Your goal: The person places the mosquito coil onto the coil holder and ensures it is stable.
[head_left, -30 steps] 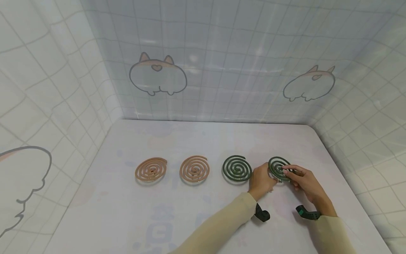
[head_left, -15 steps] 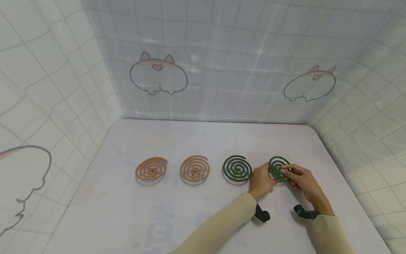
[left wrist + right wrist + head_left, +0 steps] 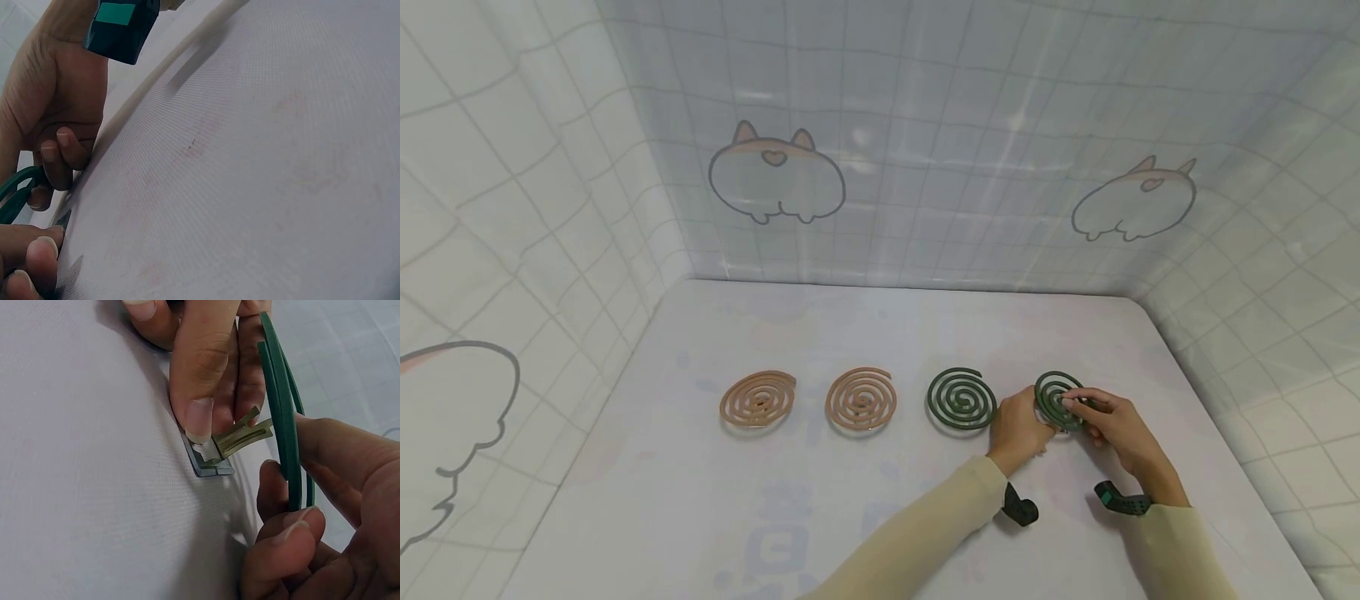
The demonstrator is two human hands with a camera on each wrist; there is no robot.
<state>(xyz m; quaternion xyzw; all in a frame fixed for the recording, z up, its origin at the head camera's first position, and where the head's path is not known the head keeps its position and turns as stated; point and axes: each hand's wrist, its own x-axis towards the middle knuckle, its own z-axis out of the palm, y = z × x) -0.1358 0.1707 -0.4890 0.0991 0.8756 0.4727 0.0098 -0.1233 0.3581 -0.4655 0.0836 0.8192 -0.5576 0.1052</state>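
Note:
Toward the right of the table, my right hand (image 3: pixel 1112 417) pinches a green mosquito coil (image 3: pixel 286 425) near its middle. The coil is tilted, and the right wrist view catches it edge-on. Against the table, my left hand (image 3: pixel 1018 429) holds a small metal coil stand (image 3: pixel 245 439), its thumb on the flat base. A forked metal strip rises from that base toward the coil's inner side, but whether the two touch I cannot tell. Most of the left fingers are hidden in the head view.
Another green coil (image 3: pixel 962 429) lies just left of my left hand. Farther left are two brown coils (image 3: pixel 757 425), (image 3: pixel 861 428) in the same row, with shadows under them. Patterned cloth walls (image 3: pixel 925 208) enclose the table (image 3: pixel 850 325) at the back and sides.
My right hand has shifted very slightly to the left with the green coil, whose tilt differs a little. The left hand stays in place on the stand.

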